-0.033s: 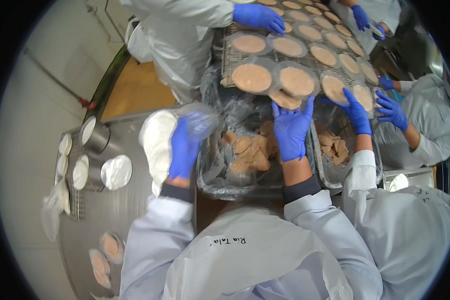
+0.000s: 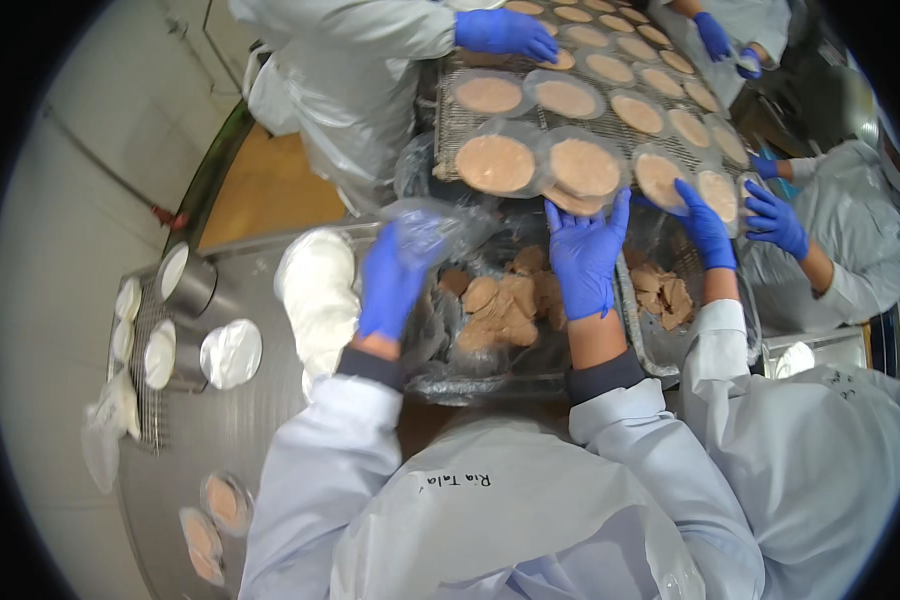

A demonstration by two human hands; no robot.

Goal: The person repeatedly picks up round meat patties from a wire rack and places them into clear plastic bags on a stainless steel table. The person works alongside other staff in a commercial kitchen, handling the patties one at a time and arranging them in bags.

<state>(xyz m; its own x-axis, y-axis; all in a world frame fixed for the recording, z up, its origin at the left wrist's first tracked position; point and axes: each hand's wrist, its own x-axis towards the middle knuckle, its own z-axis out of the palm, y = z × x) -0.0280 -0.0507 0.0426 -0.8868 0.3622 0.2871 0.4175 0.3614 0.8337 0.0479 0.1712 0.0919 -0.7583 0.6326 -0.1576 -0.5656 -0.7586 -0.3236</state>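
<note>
My gloved left hand (image 2: 392,285) pinches a clear thin plastic sheet (image 2: 448,232), smeared by motion, over the left side of the lined bin. With palm up and fingers spread, my gloved right hand (image 2: 583,262) supports a flat round pinkish patty (image 2: 572,204) at the conveyor's near edge. That patty lies partly under another patty (image 2: 584,166) on a clear round sheet. The wire-mesh conveyor (image 2: 452,130) carries rows of such patties on sheets. Below my hands, a plastic-lined bin (image 2: 490,385) holds broken and folded patties (image 2: 505,312).
Left stands a steel table (image 2: 260,420) with a white stack of round sheets (image 2: 317,290), metal cylinders (image 2: 188,280) and a few patties (image 2: 227,502). A second bin (image 2: 660,358) with scraps sits right. Co-workers' gloved hands (image 2: 708,228) reach over the conveyor from several sides.
My left hand has moved right, away from the white stack, carrying the clear sheet over the bin. The patty at my right hand has slid further under the sheeted one.
</note>
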